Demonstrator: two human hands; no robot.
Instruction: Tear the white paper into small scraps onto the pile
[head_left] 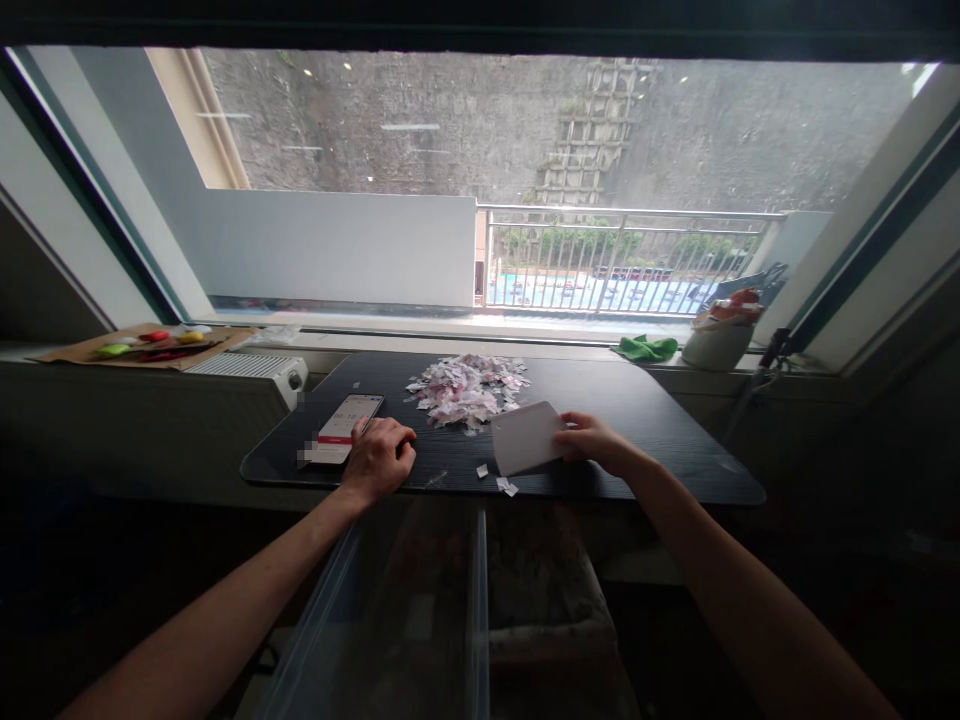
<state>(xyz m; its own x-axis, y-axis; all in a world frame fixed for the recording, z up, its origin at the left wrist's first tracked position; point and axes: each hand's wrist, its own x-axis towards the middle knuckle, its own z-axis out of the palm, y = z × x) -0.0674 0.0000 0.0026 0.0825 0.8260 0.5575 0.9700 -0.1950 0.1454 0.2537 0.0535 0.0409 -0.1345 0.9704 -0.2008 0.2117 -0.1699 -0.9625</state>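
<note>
A flat white card-like sheet (pixel 525 437) with rounded corners and a small hole is pinched at its right edge by my right hand (pixel 589 440). It is tilted just in front of a heap of torn paper scraps (pixel 465 388), white and pinkish. A few loose scraps (pixel 507 486) lie below it near the table's front edge. My left hand (pixel 379 458) rests on the dark table with fingers curled in, and I see nothing in them. It overlaps the right side of a phone (pixel 347 428) whose lit screen shows timer digits and a red bar.
The dark table (pixel 637 400) stands against a window sill. Under its front edge are a clear plastic bin (pixel 480 600) and a lined container (pixel 555 640). A green cloth (pixel 645 348) and a white pot (pixel 716 342) sit right; cardboard (pixel 67 348) and a radiator (pixel 255 370) are left.
</note>
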